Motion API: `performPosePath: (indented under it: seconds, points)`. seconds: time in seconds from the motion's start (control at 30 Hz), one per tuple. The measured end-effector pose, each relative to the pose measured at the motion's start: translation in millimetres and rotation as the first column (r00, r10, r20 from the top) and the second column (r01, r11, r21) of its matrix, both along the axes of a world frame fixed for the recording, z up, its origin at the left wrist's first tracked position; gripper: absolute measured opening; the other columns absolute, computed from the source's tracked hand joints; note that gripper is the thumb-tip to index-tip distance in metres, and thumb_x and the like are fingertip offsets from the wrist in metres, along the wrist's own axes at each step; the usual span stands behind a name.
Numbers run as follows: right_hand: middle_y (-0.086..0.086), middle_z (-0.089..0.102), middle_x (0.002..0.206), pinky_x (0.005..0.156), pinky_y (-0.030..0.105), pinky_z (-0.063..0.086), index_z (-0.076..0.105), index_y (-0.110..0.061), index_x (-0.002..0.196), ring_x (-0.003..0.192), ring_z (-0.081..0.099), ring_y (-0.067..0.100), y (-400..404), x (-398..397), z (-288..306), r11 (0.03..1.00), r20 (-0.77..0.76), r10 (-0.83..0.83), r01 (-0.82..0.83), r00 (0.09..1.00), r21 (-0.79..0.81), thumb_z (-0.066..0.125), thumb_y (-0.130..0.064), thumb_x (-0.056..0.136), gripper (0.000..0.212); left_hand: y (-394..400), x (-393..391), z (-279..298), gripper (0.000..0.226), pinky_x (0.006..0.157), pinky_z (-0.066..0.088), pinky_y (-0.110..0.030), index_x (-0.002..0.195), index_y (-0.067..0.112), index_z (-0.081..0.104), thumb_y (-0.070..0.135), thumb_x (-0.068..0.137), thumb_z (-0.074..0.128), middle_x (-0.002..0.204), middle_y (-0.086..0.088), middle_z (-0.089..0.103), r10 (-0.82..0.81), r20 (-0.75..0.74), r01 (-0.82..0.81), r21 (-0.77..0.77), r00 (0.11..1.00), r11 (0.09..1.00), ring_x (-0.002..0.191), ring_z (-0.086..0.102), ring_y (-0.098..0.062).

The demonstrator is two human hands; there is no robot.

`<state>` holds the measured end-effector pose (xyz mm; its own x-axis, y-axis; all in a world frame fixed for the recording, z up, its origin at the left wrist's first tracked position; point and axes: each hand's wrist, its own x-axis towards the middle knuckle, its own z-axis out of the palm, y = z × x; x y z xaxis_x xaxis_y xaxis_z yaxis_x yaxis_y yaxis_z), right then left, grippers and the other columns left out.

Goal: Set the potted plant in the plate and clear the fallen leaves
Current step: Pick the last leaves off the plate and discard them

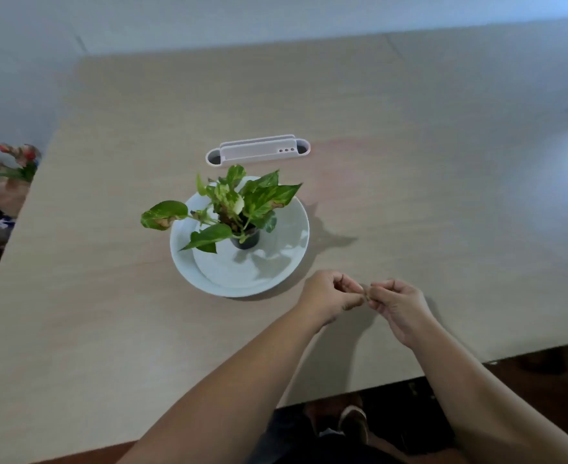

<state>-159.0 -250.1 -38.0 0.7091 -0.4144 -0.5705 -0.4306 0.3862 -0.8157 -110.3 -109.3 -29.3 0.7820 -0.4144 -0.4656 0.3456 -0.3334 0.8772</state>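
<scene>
My left hand (331, 296) and right hand (398, 304), fingertips pinching together, contents unclear; leafy potted plant (232, 212) upright in round glossy plate (289, 252); matte woodgrain tabletop (410, 195).

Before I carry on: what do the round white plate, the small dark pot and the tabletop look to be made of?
Round white plate: probably glazed ceramic; glossy, with soft reflections and the plant's shadow across it. Small dark pot: likely thin plastic, smooth and dull, though mostly hidden by leaves. Tabletop: pale wood-grain laminate or veneer, matte with faint streaks.
</scene>
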Motion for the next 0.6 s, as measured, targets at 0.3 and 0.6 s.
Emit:
performPosePath:
  seconds: [0.3, 0.6]
  points:
    - [0.009, 0.059, 0.07, 0.052, 0.015, 0.051, 0.064, -0.003, 0.084, 0.051, 0.055, 0.01, -136, -130, -7, 0.962, -0.018, -0.273, 0.273, 0.962, -0.015, 0.063, 0.009, 0.081, 0.012, -142, -75, 1, 0.019, 0.069, 0.052, -0.032, 0.067, 0.02, 0.067, 0.005, 0.072, 0.078, 0.066, -0.004, 0.065, -0.268, -0.007, 0.268, 0.064, 0.963, 0.961, 0.061, 0.059, -0.016]
    - [0.016, 0.068, 0.084, 0.063, 0.018, 0.057, 0.068, 0.007, 0.097, 0.075, 0.065, 0.019, -206, -244, -49, 0.862, -0.132, -0.5, 0.506, 0.856, 0.015, 0.065, 0.006, 0.083, 0.015, -237, -152, -13, 0.01, 0.05, 0.041, -0.004, 0.082, 0.015, 0.074, 0.012, 0.072, 0.076, 0.07, 0.003, 0.067, -0.533, 0.058, 0.504, 0.251, 0.844, 0.826, 0.059, 0.058, -0.004]
